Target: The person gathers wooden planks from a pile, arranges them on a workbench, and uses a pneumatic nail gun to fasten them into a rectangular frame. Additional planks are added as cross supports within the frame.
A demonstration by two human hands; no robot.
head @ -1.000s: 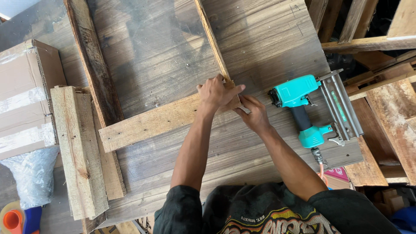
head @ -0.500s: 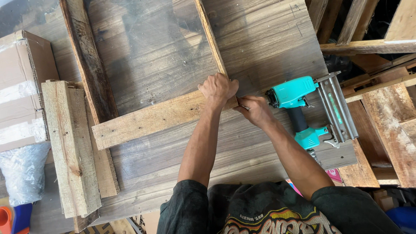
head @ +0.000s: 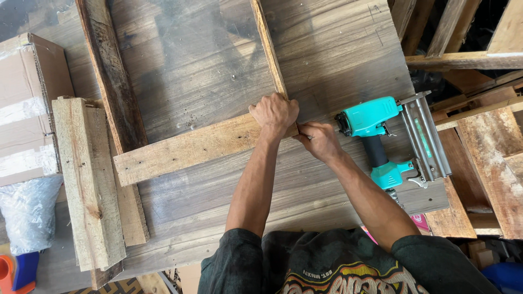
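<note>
A light wooden plank (head: 190, 147) lies crosswise on a wide grey wooden board (head: 207, 65). My left hand (head: 276, 112) grips the plank's right end, where a thin upright strip (head: 266, 41) meets it. My right hand (head: 320, 140) presses on the same end just to the right, fingers curled against the wood. A teal nail gun (head: 381, 139) lies on the board right beside my right hand, untouched.
A dark weathered slat (head: 111, 81) runs down the board's left side. Two pale planks (head: 87, 179) are stacked at the left edge beside a cardboard box (head: 27, 103) and a plastic bag (head: 27, 218). Loose timber (head: 485, 136) is piled at the right.
Both hands stay on the plank's right end. The view has shifted a little, and my right hand has drawn in closer to the left one.
</note>
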